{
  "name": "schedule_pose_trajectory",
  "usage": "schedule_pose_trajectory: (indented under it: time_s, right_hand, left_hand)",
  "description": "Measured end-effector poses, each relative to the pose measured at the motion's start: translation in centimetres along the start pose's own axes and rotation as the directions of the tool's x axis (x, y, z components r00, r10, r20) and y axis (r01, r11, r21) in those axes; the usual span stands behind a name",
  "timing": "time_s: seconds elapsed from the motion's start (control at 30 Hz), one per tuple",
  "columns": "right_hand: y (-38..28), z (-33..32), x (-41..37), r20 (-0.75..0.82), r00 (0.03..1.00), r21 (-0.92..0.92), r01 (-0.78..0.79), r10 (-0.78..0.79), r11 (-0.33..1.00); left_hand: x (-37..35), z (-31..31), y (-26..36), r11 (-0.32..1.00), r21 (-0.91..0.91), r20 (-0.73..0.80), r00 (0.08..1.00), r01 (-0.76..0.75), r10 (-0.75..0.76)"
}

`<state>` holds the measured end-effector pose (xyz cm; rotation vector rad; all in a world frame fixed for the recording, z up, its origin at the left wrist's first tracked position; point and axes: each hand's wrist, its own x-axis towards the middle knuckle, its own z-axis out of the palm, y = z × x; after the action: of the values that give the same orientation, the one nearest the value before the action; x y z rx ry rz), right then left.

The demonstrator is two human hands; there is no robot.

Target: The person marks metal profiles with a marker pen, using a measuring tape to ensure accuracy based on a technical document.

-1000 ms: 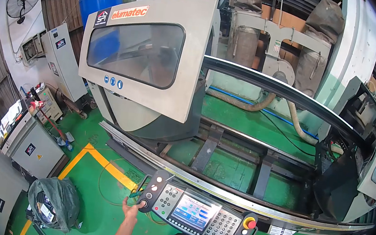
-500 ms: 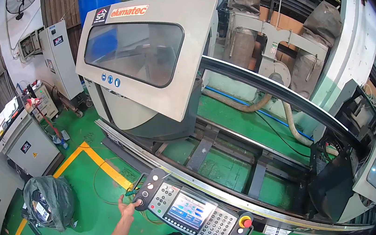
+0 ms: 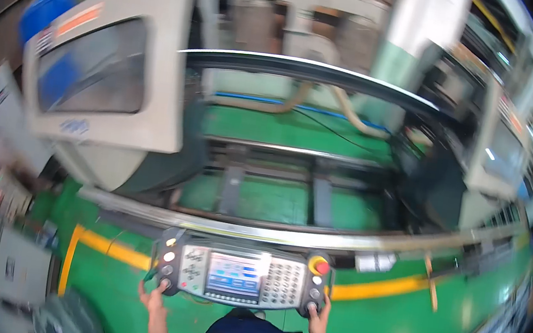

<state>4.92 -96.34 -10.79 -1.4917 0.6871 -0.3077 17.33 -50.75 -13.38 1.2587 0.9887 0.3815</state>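
A grey control panel [image 3: 283, 282] with a lit screen [image 3: 233, 274], keypads and round buttons at both ends stands in front of my body. My left hand [image 3: 155, 299] is at its lower left corner, the thumb on a round black button and the fingers around the side edge. At the lower right corner, my right hand [image 3: 319, 323] is closed about the edge in the same way, its thumb on another black button. A red emergency stop button [image 3: 320, 265] sits above the right hand. The undersides of both grips are hidden.
Behind the panel runs a long metal rail [image 3: 285, 234]. A large machine head with a windowed hood [image 3: 166, 88] stands left, another hood [image 3: 482, 146] right. A dark profile [image 3: 305, 70] spans between them. A grey bag [image 3: 65, 318] lies at lower left.
My view has swung to the right, so the machine and panel appear farther left and more level. Both hands stay at the panel's lower corners. The picture is now blurred by motion.
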Motion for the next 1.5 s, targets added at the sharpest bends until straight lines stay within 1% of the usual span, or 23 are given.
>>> schedule_pose_trajectory:
  time_s: [0.03,0.1,0.13,0.17,0.2,0.27,0.43,0.5,0.6,0.7,0.8,0.9,1.0,1.03,1.07,1.13,1.17,1.27,1.3,1.37,1.4,1.47,1.5]
  right_hand:
    - [-1.0,0.4,-0.4,-0.040,0.998,0.020,-0.053,0.054,0.998]
    - [-0.7,0.1,-0.7,-0.115,0.985,0.036,-0.127,0.131,0.991]
    - [0.1,0.0,-0.4,-0.137,0.979,0.021,-0.150,0.152,0.988]
    - [0.0,0.2,-0.4,-0.169,0.976,0.052,-0.133,0.140,0.990]
    - [0.6,-0.1,-0.5,-0.182,0.973,0.022,-0.140,0.141,0.990]
    - [0.9,-0.5,-0.3,-0.163,0.976,-0.056,-0.153,0.142,0.987]
    - [0.8,0.0,-0.7,-0.161,0.973,0.026,-0.161,0.163,0.987]
    - [-1.0,0.1,-1.2,-0.161,0.970,0.032,-0.179,0.182,0.983]
    - [2.9,-0.1,-0.3,-0.232,0.969,-0.147,-0.118,0.081,0.982]
    - [3.8,-0.3,-0.2,-0.252,0.967,-0.191,-0.096,0.046,0.977]
    - [2.8,-0.3,-0.4,-0.221,0.963,-0.037,-0.167,0.155,0.985]
    - [3.1,-0.3,-0.3,-0.203,0.964,0.019,-0.171,0.171,0.985]
    - [4.7,0.1,0.0,-0.231,0.970,0.047,-0.071,0.080,0.996]
    - [5.2,-0.2,-0.5,-0.210,0.975,-0.069,-0.084,0.068,0.994]
    - [5.8,-0.3,-0.8,-0.152,0.971,0.029,-0.181,0.183,0.983]
    - [6.9,0.0,-1.1,-0.005,0.922,0.202,-0.378,0.387,0.903]
    - [8.0,0.1,-1.0,0.139,0.903,0.289,-0.429,0.406,0.856]
    - [8.8,-0.1,-1.2,0.123,0.889,0.247,-0.457,0.440,0.854]
    - [7.9,-0.3,-2.3,0.051,0.894,0.160,-0.447,0.445,0.880]
    - [8.0,-1.5,-4.9,0.079,0.924,-0.173,-0.357,0.374,0.918]
    - [8.8,-2.8,-6.2,0.102,0.936,-0.332,-0.287,0.336,0.899]
    - [11.3,-4.7,-10.3,-0.049,0.845,-0.542,-0.470,0.533,0.696]
    - [13.0,-6.0,-12.4,-0.091,0.733,-0.541,-0.605,0.674,0.585]
  left_hand:
    - [0.2,-0.2,0.3,0.998,-0.046,0.056,0.997,0.049,-0.046]
    - [-1.7,0.4,2.9,0.988,0.090,0.035,0.992,0.122,-0.125]
    - [-0.6,-0.1,1.1,0.994,-0.051,0.073,0.993,0.097,-0.093]
    - [0.2,-0.6,0.7,0.997,-0.022,0.070,0.995,0.077,-0.076]
    - [0.3,-0.3,0.8,0.997,0.045,0.071,0.995,0.069,-0.072]
    - [0.5,-0.3,1.2,0.991,0.118,0.061,0.995,0.066,-0.074]
    - [1.0,0.0,1.9,0.981,0.182,0.066,0.994,0.074,-0.088]
    - [1.2,0.0,2.0,0.978,0.195,0.067,0.994,0.075,-0.089]
    - [1.5,-0.1,2.0,0.975,0.209,0.067,0.993,0.077,-0.092]
    - [2.0,-0.1,1.8,0.973,0.218,0.067,0.994,0.074,-0.091]
    - [2.5,-0.2,1.5,0.971,0.229,0.075,0.993,0.070,-0.089]
    - [2.8,-0.7,1.1,0.969,0.233,0.064,0.993,0.077,-0.095]
    - [3.0,-0.9,0.6,0.970,0.228,0.053,0.994,0.081,-0.095]
    - [3.1,-1.0,0.4,0.971,0.226,0.052,0.994,0.079,-0.093]
    - [3.3,-1.0,0.2,0.971,0.225,0.050,0.994,0.083,-0.097]
    - [3.8,-1.2,-0.2,0.973,0.215,0.046,0.994,0.090,-0.102]
    - [3.8,-1.1,-0.3,0.973,0.209,0.043,0.994,0.093,-0.104]
    - [0.3,0.1,1.7,0.968,0.227,-0.007,0.994,0.106,-0.107]
    - [-0.1,0.4,2.1,0.965,0.238,-0.023,0.994,0.108,-0.105]
    - [0.0,0.1,2.0,0.967,0.234,-0.021,0.995,0.100,-0.097]
    - [0.2,0.1,1.7,0.968,0.233,-0.021,0.996,0.091,-0.088]
    - [0.7,0.1,1.1,0.971,0.228,-0.019,0.997,0.075,-0.073]
    - [0.9,-0.1,1.0,0.972,0.224,-0.018,0.998,0.069,-0.067]
